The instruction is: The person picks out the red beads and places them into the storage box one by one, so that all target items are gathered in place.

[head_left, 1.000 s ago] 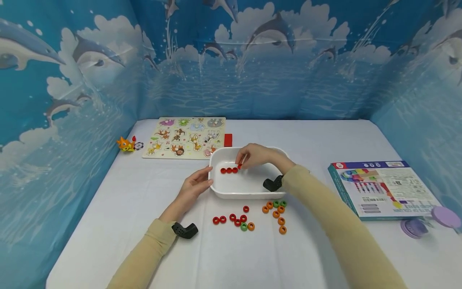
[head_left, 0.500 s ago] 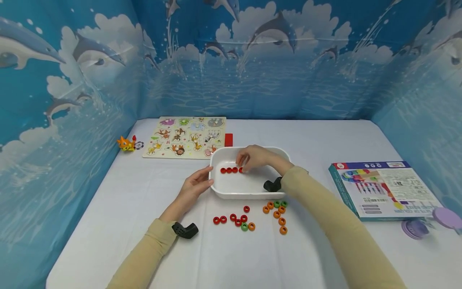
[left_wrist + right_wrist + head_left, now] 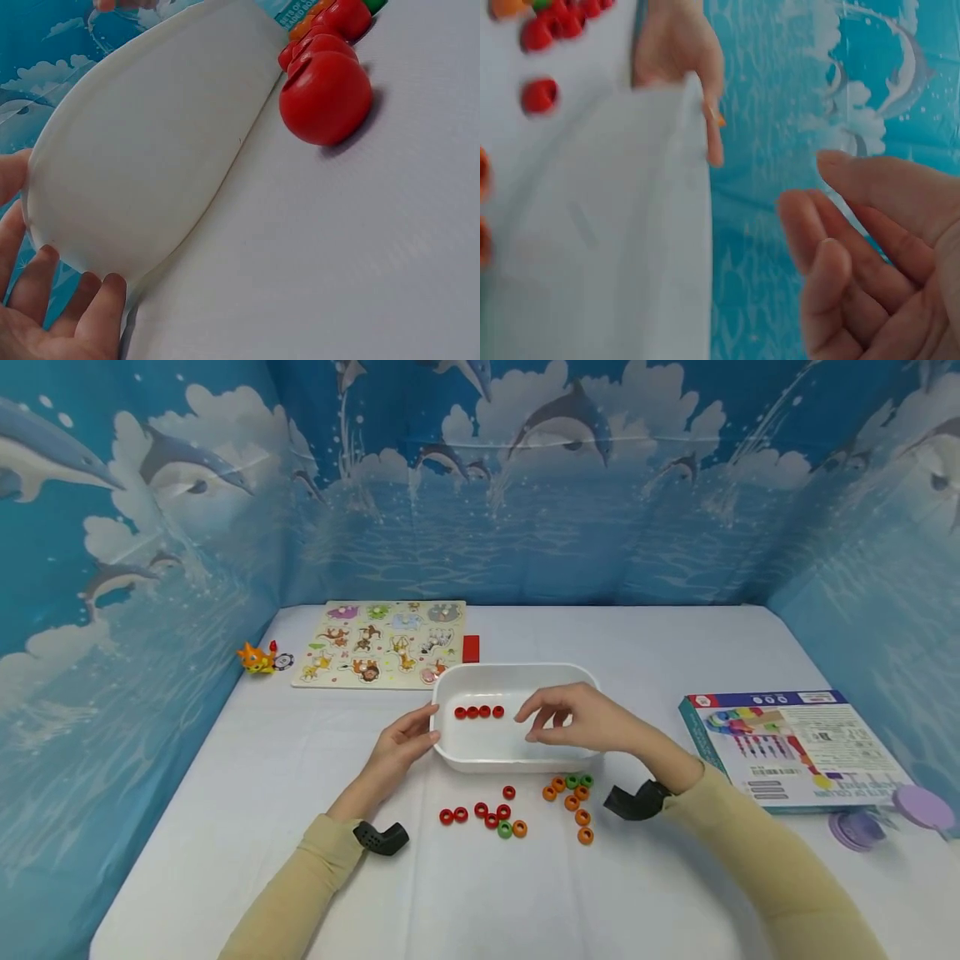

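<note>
My left hand [image 3: 396,750] rests its fingertips against the left end of the white tray [image 3: 517,760]. In the left wrist view, the fingers [image 3: 101,315] are spread along the tray's outer wall. My right hand [image 3: 581,717] hovers over the right part of the tray, thumb and fingers apart and nothing between them. Inside the tray, several red beads [image 3: 478,712] with holes form a short row, left of the right hand. On the table in front lie more red beads [image 3: 491,820], orange beads [image 3: 582,817] and a few green beads [image 3: 505,830].
Behind the tray lies an animal puzzle board [image 3: 382,643] with a red block [image 3: 471,648] at its edge. A small orange toy [image 3: 257,658] sits far left. On the right are a toy box [image 3: 798,747] and a purple lidded item [image 3: 857,829].
The right hand has let go of a red bead at the row's right end and moved right and toward me. My left hand stays at the tray's end.
</note>
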{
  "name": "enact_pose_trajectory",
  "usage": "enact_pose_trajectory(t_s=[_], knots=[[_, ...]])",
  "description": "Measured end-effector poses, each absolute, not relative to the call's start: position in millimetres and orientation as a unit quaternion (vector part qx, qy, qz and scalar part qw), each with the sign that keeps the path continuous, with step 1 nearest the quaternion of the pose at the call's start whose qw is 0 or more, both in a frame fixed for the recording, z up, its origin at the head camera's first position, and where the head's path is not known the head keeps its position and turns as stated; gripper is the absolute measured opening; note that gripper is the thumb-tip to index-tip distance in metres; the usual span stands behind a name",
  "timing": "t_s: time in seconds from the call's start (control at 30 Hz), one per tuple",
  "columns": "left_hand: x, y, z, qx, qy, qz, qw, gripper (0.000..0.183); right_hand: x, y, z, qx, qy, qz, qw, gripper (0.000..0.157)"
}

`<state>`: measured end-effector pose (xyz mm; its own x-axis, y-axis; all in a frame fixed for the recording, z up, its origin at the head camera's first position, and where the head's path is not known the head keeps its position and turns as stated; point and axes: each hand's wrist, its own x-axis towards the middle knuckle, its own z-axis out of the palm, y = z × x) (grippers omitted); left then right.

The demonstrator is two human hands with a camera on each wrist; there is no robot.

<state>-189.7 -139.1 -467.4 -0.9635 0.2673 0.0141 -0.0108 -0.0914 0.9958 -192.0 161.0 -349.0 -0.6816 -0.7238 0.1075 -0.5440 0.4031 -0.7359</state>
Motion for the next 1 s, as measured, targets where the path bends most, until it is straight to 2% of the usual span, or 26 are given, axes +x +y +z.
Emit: enact_pose_trajectory(t_s=[0.2,0.4,0.6,1.0], knots=[[-189,-140,-466,0.091,0.668,0.731,0.102,0.053,-155,161,-383,-0.357,0.814,-0.446,0.102,0.020],[-190,-139,-466,0.089,0.662,0.738,0.101,0.052,-135,154,-419,-0.348,0.811,-0.459,0.103,0.022],[-189,-137,-467,0.092,0.656,0.742,0.098,0.052,-130,149,-438,-0.322,0.824,-0.459,0.082,0.023],[-187,-137,-462,0.088,0.655,0.743,0.103,0.049,-134,147,-450,-0.316,0.852,-0.414,0.041,0.027]])
